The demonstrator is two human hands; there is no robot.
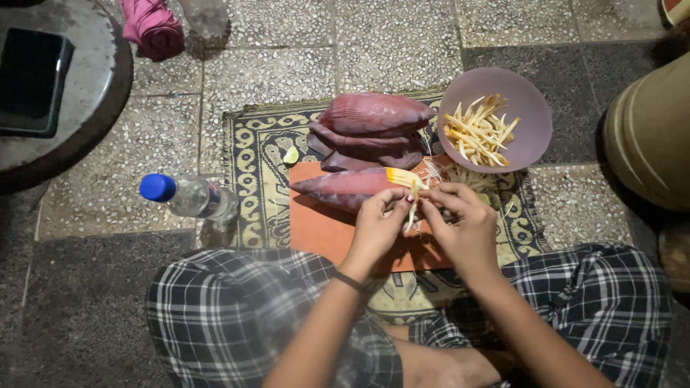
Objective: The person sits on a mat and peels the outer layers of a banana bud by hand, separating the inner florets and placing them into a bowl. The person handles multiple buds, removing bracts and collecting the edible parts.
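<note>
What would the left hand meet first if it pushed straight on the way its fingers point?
The left hand points up and right, so it would probably meet the purple-red banana blossom bract with yellow florets lying on the orange cutting board; depth is unclear.

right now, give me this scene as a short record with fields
left hand: pinching a pale yellow floret
right hand: grip on the same floret
under hands: orange cutting board, purple banana blossom on it
bowl: purple, holds yellow florets
behind board: loose purple bracts
left of mat: blue-capped bottle
</note>
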